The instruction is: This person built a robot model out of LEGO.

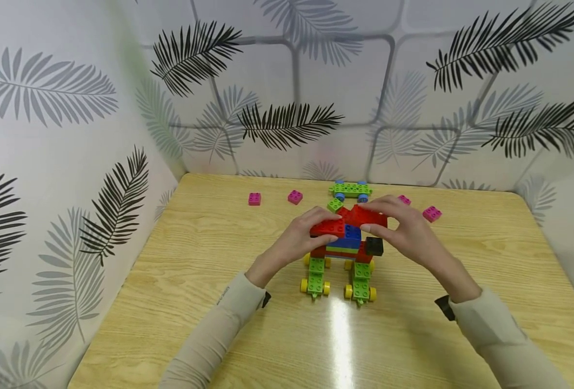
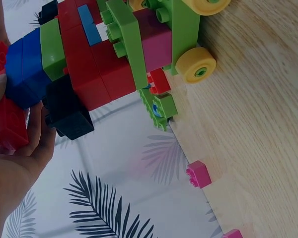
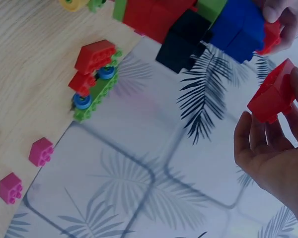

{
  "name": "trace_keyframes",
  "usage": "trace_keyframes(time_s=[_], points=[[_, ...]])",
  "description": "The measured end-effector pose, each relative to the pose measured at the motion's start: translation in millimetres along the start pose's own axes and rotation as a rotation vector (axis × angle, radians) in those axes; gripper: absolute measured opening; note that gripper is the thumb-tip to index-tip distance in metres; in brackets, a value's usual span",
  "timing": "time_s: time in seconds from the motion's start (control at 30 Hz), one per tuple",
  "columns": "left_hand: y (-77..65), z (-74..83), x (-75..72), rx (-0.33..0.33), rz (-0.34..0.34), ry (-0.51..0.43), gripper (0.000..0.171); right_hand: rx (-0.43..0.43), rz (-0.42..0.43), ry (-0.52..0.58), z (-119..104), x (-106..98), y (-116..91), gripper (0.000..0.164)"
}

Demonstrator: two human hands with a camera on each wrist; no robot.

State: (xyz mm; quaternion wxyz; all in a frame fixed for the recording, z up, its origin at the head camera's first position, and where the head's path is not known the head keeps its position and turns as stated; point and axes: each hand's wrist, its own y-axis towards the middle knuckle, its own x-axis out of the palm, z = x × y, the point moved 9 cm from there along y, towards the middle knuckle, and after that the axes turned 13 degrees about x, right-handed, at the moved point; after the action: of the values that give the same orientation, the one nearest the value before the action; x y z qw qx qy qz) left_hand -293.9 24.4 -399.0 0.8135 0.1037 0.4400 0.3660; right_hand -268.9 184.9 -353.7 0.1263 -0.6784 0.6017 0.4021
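Note:
A building-brick model stands on two green wheeled bases (image 1: 316,278) with yellow wheels. Its body has red bricks (image 2: 87,67), a green layer and blue bricks (image 1: 351,235) on top, with a black brick (image 1: 374,246) jutting out at the right end. My left hand (image 1: 299,236) grips a red brick (image 2: 10,126) at the model's top left, against the blue bricks. Between thumb and fingers, my right hand (image 1: 410,231) pinches another red brick (image 3: 270,96). That brick is tilted and apart from the blue bricks in the right wrist view.
Behind the model lies a green wheeled base (image 1: 350,189) with blue wheels, a small green brick (image 1: 335,205) and loose red bricks (image 3: 94,57) close by. Pink bricks (image 1: 254,199) are scattered along the table's back edge, by the patterned wall covering (image 1: 267,81).

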Motion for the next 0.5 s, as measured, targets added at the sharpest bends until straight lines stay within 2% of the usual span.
trace_keyframes(time_s=[0.13, 0.5], points=[[0.2, 0.2, -0.1, 0.001, 0.002, -0.002, 0.038, -0.054, -0.023, -0.021, -10.9, 5.3, -2.8, 0.043], [1.0, 0.0, -0.1, 0.003, 0.002, -0.007, 0.037, -0.119, -0.05, -0.064, -16.8, 14.1, -1.7, 0.043]])
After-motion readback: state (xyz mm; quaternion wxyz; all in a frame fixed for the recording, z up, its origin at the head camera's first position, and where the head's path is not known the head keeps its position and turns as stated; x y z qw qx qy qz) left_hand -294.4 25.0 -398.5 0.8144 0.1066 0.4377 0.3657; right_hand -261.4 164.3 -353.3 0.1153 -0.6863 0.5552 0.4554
